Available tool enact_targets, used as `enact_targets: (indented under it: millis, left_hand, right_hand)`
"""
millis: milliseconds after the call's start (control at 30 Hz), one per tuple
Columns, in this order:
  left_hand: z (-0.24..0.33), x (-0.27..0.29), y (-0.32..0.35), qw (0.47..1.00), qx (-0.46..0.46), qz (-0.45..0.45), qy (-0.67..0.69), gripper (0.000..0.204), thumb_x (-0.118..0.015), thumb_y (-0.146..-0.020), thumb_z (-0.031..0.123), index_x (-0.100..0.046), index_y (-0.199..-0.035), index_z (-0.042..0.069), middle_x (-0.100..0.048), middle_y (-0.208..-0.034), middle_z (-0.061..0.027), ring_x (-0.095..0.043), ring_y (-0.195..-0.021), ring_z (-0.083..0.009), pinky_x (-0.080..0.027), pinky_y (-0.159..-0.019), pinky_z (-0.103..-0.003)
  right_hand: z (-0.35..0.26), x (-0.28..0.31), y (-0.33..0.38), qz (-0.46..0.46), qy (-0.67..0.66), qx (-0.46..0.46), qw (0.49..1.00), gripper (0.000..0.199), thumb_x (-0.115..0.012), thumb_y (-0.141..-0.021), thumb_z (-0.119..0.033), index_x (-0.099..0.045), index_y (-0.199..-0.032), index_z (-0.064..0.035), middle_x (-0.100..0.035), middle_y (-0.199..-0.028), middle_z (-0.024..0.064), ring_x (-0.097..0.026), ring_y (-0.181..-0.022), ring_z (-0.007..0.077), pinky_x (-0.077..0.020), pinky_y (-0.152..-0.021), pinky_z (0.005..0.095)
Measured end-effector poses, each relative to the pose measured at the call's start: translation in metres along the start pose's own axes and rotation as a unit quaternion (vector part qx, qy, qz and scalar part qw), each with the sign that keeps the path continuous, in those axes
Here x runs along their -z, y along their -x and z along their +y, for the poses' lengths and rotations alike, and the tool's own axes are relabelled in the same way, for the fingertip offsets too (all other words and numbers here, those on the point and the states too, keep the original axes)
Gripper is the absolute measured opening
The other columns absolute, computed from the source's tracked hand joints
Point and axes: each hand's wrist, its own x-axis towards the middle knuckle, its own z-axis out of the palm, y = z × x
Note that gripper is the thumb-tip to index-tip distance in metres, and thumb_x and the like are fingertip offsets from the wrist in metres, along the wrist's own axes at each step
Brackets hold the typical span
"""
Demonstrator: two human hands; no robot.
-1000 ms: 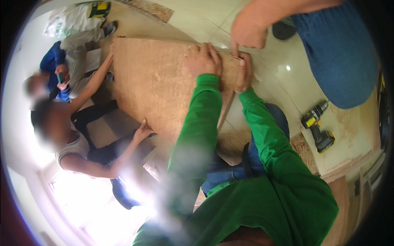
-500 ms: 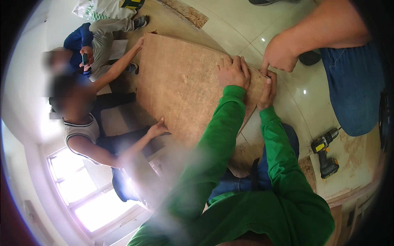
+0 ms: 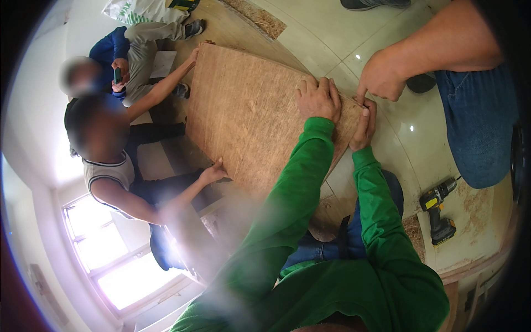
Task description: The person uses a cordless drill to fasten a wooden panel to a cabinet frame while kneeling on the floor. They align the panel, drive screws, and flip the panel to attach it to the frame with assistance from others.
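Note:
A brown wooden panel (image 3: 249, 105) with a thick edge is held raised and tilted in front of me. My left hand (image 3: 319, 100) rests on its upper face, fingers bent over the far edge. At the right corner, my right hand (image 3: 363, 126) grips the panel's side, thumb along the edge and the other fingers partly hidden. A co-worker's pointing hand (image 3: 383, 77) reaches in from the right, its index fingertip at that corner beside my right hand. Across from me, another person's two hands (image 3: 211, 172) support the panel's left side.
A cordless drill (image 3: 438, 213) lies on the tiled floor (image 3: 387, 160) at right, near sawdust. The pointing person's jeans-covered leg (image 3: 475, 127) is beyond it. At far left a seated person holds a phone (image 3: 117, 75). A white bag (image 3: 141, 12) stands behind.
The view has shifted slightly, so everything sits a little differently in the picture. The hands keep their places on the panel, and the co-worker's finger stays at the corner.

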Motion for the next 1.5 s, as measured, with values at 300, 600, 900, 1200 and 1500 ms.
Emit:
enact_targets:
  millis: [300,600,900,1200,1500]
  left_hand:
    - [-0.0024,-0.0026,-0.0003,1.0,0.0,0.002,-0.006,0.023,-0.061,-0.1,0.027,-0.069,-0.089,0.008,-0.058,-0.089,-0.0142,-0.057,-0.09,-0.0347,-0.042,-0.08,-0.048]
    - [-0.0021,-0.0021,0.0006,1.0,0.011,-0.011,0.011,0.022,-0.061,-0.099,0.027,-0.069,-0.09,0.008,-0.058,-0.091,-0.0143,-0.057,-0.094,-0.0342,-0.042,-0.081,-0.047]
    - [-0.0013,0.0009,-0.0015,1.0,0.008,0.003,0.007,0.023,-0.061,-0.1,0.027,-0.068,-0.088,0.008,-0.059,-0.091,-0.0145,-0.057,-0.093,-0.0346,-0.043,-0.082,-0.047]
    - [-0.004,0.0011,-0.0012,1.0,0.017,-0.015,0.008,0.016,-0.062,-0.095,0.024,-0.065,-0.093,0.008,-0.059,-0.095,-0.0143,-0.057,-0.095,-0.0342,-0.043,-0.084,-0.047]
    - [-0.0048,0.0021,-0.0017,0.999,0.02,-0.02,0.019,0.017,-0.063,-0.091,0.024,-0.063,-0.093,0.007,-0.06,-0.097,-0.0146,-0.057,-0.097,-0.035,-0.044,-0.084,-0.048]
  right_hand:
    - [-0.0026,0.0004,-0.0028,-0.002,0.031,0.022,0.999,0.048,-0.036,-0.11,-0.039,-0.058,-0.123,0.0014,-0.059,-0.12,0.0167,-0.056,-0.112,0.0283,-0.044,-0.101,0.041]
    - [-0.0047,-0.0003,-0.0036,-0.003,0.047,0.032,0.998,0.044,-0.036,-0.11,-0.034,-0.059,-0.122,0.0012,-0.06,-0.119,0.0163,-0.058,-0.112,0.0287,-0.0449,-0.101,0.0407]
    - [-0.003,-0.0012,-0.0037,-0.003,0.046,0.031,0.998,0.044,-0.036,-0.11,-0.034,-0.059,-0.122,0.0012,-0.061,-0.12,0.0159,-0.058,-0.113,0.028,-0.0444,-0.102,0.0399]
    - [-0.0038,-0.0016,-0.003,-0.005,0.051,0.026,0.998,0.045,-0.034,-0.111,-0.035,-0.059,-0.122,0.0013,-0.06,-0.121,0.0152,-0.058,-0.113,0.0267,-0.0447,-0.103,0.0386]
    - [-0.0084,-0.0048,-0.0019,-0.007,0.025,0.012,1.0,0.047,-0.034,-0.111,-0.037,-0.058,-0.122,0.0019,-0.06,-0.119,0.014,-0.057,-0.111,0.0232,-0.0462,-0.101,0.0364]
